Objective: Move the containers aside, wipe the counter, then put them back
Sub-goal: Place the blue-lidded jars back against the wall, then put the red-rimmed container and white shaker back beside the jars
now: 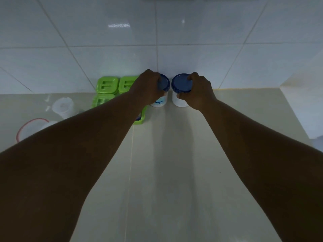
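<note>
the white jar [160,101] under the left hand [148,84] reads "sugar" in blue script.

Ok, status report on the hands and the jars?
Left hand gripping sugar jar. Right hand gripping second jar. Both at the wall; green boxes crowd the left.

Two white jars with blue lids, upright at frame centre against the tiled wall.

The left jar [160,95], labelled "Sugar", stands just beside the right jar [180,94] on the cream table [167,172]; square green-lidded containers [106,84] cluster just left of them.
</note>
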The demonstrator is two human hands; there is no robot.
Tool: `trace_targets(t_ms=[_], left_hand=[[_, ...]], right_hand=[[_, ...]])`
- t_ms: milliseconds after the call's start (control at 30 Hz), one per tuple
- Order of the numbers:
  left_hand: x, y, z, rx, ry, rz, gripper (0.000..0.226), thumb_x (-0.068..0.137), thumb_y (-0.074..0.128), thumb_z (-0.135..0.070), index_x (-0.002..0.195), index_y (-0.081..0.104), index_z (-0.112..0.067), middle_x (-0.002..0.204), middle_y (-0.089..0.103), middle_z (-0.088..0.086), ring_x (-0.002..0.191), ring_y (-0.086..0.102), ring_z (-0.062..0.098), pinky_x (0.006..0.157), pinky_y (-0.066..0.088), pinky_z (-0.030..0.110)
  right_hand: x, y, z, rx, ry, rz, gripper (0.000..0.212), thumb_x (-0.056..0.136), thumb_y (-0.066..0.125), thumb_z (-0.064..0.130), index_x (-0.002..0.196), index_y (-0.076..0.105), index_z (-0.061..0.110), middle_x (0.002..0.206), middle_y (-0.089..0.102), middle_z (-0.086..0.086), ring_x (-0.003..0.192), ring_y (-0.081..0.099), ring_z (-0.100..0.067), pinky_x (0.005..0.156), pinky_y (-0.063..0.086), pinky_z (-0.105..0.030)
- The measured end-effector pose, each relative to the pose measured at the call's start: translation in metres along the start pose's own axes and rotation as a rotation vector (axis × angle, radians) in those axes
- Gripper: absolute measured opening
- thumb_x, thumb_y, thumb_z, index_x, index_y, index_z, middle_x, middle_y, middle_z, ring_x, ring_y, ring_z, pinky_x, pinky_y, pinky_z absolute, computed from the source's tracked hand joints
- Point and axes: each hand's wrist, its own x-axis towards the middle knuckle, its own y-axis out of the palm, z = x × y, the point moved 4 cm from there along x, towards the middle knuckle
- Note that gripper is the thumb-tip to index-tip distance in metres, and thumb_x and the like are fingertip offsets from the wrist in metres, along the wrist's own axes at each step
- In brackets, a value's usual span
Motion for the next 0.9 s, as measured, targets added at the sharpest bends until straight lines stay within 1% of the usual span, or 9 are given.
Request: trace_targets(t_ms=[200, 267, 300, 400, 467, 567, 667, 767, 900], left_hand=[[-0.004, 0.003, 0.002, 0.025, 0.029, 0.008, 0.054, 0.08, 0.073, -0.03, 0.126, 0.053, -0.01, 0.132, 0.052, 0.013, 0.118, 0.053, 0.029, 0.095, 0.043, 0.037], [-0.005, 0.005, 0.004, 0.037, 0.036, 0.017, 0.059, 0.08, 0.073, -0.033, 0.13, 0.052, -0.011, 0.134, 0.051, 0.012, 0.122, 0.05, 0.029, 0.099, 0.043, 0.039], [-0.007, 0.005, 0.005, 0.054, 0.04, 0.026, 0.064, 0.08, 0.074, -0.036, 0.134, 0.05, -0.013, 0.14, 0.048, 0.012, 0.128, 0.045, 0.029, 0.105, 0.041, 0.04], [-0.02, 0.001, 0.009, 0.065, 0.033, 0.035, 0.077, 0.082, 0.071, -0.041, 0.146, 0.037, -0.017, 0.159, 0.023, 0.013, 0.147, 0.02, 0.028, 0.119, 0.023, 0.039], [-0.04, -0.009, 0.012, -0.023, 0.03, -0.019, 0.074, 0.083, 0.07, -0.039, 0.146, 0.038, -0.017, 0.159, 0.023, 0.012, 0.148, 0.018, 0.026, 0.119, 0.019, 0.035], [-0.087, -0.033, 0.019, -0.093, 0.077, -0.153, 0.061, 0.085, 0.069, -0.038, 0.138, 0.049, -0.014, 0.149, 0.042, 0.011, 0.141, 0.034, 0.024, 0.113, 0.022, 0.024], [-0.148, -0.071, 0.034, -0.101, 0.169, -0.357, 0.04, 0.085, 0.068, -0.032, 0.119, 0.063, -0.011, 0.122, 0.062, 0.01, 0.117, 0.054, 0.026, 0.1, 0.037, 0.022], [-0.205, -0.111, 0.065, -0.075, 0.195, -0.508, 0.023, 0.088, 0.065, -0.024, 0.105, 0.066, -0.009, 0.105, 0.063, 0.008, 0.101, 0.056, 0.024, 0.087, 0.044, 0.03], [-0.257, -0.148, 0.145, -0.106, 0.013, -0.635, 0.015, 0.086, 0.055, -0.009, 0.1, 0.061, -0.007, 0.105, 0.063, 0.01, 0.1, 0.056, 0.028, 0.085, 0.044, 0.032]], right_hand=[[0.0, 0.004, 0.001, 0.014, 0.007, -0.001, 0.073, 0.07, 0.081, 0.035, 0.129, 0.043, 0.014, 0.13, 0.049, -0.012, 0.118, 0.049, -0.027, 0.084, 0.039, -0.024], [-0.004, 0.005, 0.001, -0.002, -0.009, -0.001, 0.077, 0.072, 0.08, 0.035, 0.134, 0.041, 0.013, 0.137, 0.045, -0.012, 0.123, 0.047, -0.029, 0.089, 0.038, -0.024], [-0.007, 0.004, 0.001, -0.009, -0.018, 0.001, 0.082, 0.072, 0.08, 0.035, 0.138, 0.038, 0.013, 0.143, 0.039, -0.013, 0.128, 0.043, -0.029, 0.094, 0.038, -0.025], [-0.021, 0.001, 0.002, -0.041, -0.04, -0.031, 0.09, 0.073, 0.079, 0.04, 0.145, 0.03, 0.016, 0.157, 0.018, -0.013, 0.139, 0.03, -0.031, 0.107, 0.034, -0.035], [-0.035, -0.001, 0.009, -0.055, -0.061, -0.087, 0.084, 0.076, 0.076, 0.04, 0.144, 0.033, 0.015, 0.156, 0.02, -0.014, 0.138, 0.029, -0.032, 0.109, 0.033, -0.039], [-0.065, 0.003, 0.036, -0.056, -0.173, -0.196, 0.068, 0.077, 0.074, 0.037, 0.132, 0.047, 0.008, 0.141, 0.044, -0.015, 0.127, 0.041, -0.033, 0.105, 0.039, -0.041], [-0.099, 0.021, 0.08, -0.012, -0.291, -0.236, 0.05, 0.079, 0.072, 0.03, 0.12, 0.056, 0.006, 0.123, 0.056, -0.014, 0.114, 0.05, -0.03, 0.098, 0.042, -0.034], [-0.129, 0.05, 0.135, 0.041, -0.396, -0.161, 0.037, 0.08, 0.067, 0.025, 0.113, 0.061, 0.009, 0.111, 0.06, -0.011, 0.104, 0.054, -0.028, 0.089, 0.047, -0.036], [-0.16, 0.1, 0.209, 0.022, -0.525, 0.004, 0.038, 0.079, 0.065, 0.028, 0.112, 0.061, 0.01, 0.109, 0.059, -0.011, 0.102, 0.056, -0.031, 0.085, 0.049, -0.04]])
